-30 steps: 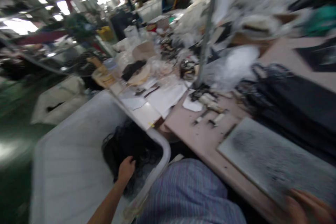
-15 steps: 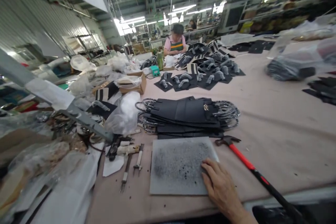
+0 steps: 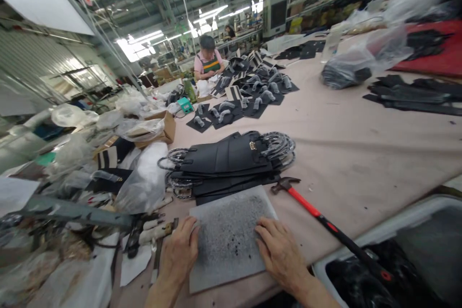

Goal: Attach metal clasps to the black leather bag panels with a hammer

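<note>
A flat grey board, its top pitted and flecked with black, lies on the cloth-covered table before me. My left hand grips its left edge, fingers bent and thumb beside them. At the right edge my right hand has its fingers curled over the rim; the undersides of both hands are hidden. Just behind the board is a stack of black bag pieces with plastic-wrapped handles at both ends. A claw hammer with a red and black handle rests to the right, apart from my right hand.
Hand tools lie left of my left hand. Plastic bags and a cardboard box crowd the left side. Black pieces with wrapped handles are spread farther back, near a seated person. A white bin stands at lower right.
My left hand has come into view and taken hold of the board's left edge. My right hand stays at the right edge. The view has turned right and tilted, and the board looks slightly rotated.
</note>
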A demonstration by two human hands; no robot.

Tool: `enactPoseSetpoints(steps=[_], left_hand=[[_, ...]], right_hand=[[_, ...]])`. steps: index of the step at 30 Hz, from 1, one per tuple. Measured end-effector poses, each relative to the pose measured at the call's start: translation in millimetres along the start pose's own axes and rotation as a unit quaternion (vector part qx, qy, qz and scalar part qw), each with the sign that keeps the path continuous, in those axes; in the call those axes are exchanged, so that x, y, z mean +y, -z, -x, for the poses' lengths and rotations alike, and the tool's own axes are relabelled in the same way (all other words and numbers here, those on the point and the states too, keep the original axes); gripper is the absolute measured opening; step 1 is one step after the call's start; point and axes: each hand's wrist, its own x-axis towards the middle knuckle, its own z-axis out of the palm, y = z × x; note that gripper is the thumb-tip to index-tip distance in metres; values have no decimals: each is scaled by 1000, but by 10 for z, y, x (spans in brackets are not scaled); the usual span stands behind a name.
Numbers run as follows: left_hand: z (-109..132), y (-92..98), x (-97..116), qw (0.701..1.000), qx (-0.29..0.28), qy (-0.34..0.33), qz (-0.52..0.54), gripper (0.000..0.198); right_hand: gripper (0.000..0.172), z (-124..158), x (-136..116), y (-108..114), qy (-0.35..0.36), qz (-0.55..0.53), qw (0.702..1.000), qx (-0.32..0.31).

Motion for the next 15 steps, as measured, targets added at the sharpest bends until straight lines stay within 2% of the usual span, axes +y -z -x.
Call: enactPoseSetpoints(steps=[2, 4, 10, 12, 15], left_hand=[[-306, -116, 288, 999, -32, -36, -11, 36], [-592, -158, 505, 997, -38, -65, -23, 36], [-1462, -139, 961, 989, -64, -121, -52, 31], [-1678, -189, 1108, 987, -70, -137, -54, 35], [-1846, -299, 1355, 982, -74, -169, -44, 41]], right_hand=[[25, -18, -25, 23, -11, -18, 1000, 7], [26, -36, -40, 39, -16, -29, 999, 16], [29, -74, -3, 34, -1, -4, 998, 61], [28, -61, 39, 7, 15, 5, 998, 60], [27, 6, 140, -61, 50, 36, 997, 41]])
